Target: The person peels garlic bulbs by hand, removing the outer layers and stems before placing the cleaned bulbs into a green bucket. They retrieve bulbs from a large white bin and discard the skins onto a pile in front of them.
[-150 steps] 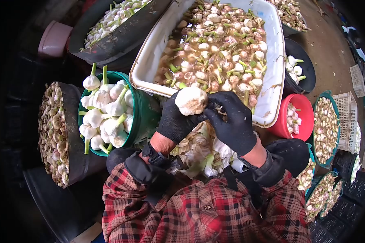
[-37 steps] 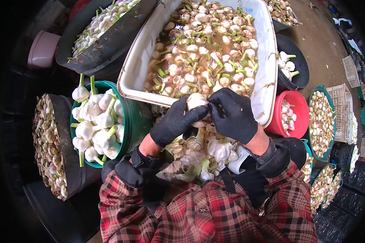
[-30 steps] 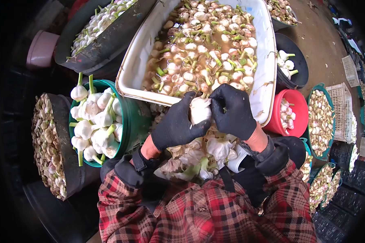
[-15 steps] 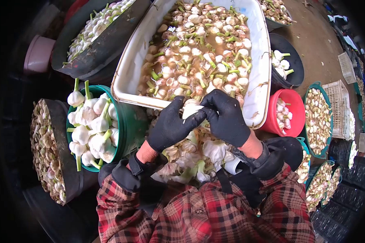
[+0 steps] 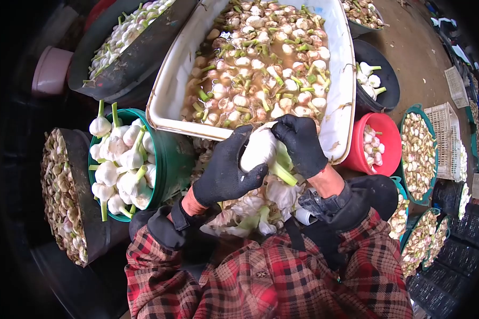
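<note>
My left hand (image 5: 226, 167), in a black glove, is wrapped round a white garlic bulb (image 5: 259, 150) whose green stem points down and right. Closed against the bulb's right side, my gloved right hand (image 5: 302, 146) pinches loose, pale green-white garlic skin (image 5: 283, 158) beside the stem. Its fingertips are partly hidden. Below both hands, a heap of peeled garlic skins (image 5: 245, 212) lies over my lap. Just beyond them stands a white tub (image 5: 339, 114) of brown water with many garlic bulbs (image 5: 240, 101) floating in it.
On the left, a green bucket (image 5: 167, 159) holds clean white bulbs, next to a dark container (image 5: 93, 212) of unpeeled garlic. A red bucket (image 5: 391, 143) and a black bucket (image 5: 388, 90) with some bulbs stand right. Farther right are green baskets (image 5: 435, 154) and a white crate (image 5: 442, 127).
The garlic bulb has turned so its side and green stem now show. My right hand has moved right and pulls skin away from the bulb; my left hand still grips it.
</note>
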{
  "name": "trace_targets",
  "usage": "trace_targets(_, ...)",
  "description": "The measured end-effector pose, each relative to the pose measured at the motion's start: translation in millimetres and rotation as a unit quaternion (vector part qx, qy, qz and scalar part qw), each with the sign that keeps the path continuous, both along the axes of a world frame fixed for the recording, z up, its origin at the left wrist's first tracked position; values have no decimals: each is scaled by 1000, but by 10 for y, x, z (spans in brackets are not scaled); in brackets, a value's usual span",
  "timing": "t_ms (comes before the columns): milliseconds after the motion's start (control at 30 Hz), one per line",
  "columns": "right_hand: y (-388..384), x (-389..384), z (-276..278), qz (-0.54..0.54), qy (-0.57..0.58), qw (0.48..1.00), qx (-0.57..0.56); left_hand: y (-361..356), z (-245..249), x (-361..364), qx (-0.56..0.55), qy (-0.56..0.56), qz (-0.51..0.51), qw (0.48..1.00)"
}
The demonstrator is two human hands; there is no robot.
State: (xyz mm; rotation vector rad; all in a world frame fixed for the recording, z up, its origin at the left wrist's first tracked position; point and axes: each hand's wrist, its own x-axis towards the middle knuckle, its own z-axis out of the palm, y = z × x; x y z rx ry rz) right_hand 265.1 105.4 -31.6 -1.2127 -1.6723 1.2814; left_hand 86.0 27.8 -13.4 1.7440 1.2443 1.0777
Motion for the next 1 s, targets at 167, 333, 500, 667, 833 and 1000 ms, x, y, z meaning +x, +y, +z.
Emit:
trace_targets(167, 0, -39, -47, -37, 55, 997, -31, 28, -1, 50, -88, -104, -6, 991)
trace_targets(333, 15, 24, 111, 45, -7, 994, -99, 86, -58, 15, -49, -62, 118, 990)
trace_targets(500, -107, -40, 138, 95, 9, 995, -38, 94, -74, 49, -73, -88, 141, 983)
trace_targets(667, -208, -84, 253, 24, -10, 998, 52, 68, 31, -2, -178, -346, 97, 916)
trace_targets(833, -172, 3, 220, 45, 83, 994, 50, 39, 13, -87, -79, -233, 28, 969)
trace_targets(1000, -124, 66, 214, 57, 161, 982, -78, 206, 145, -153, 29, 79, -2, 996)
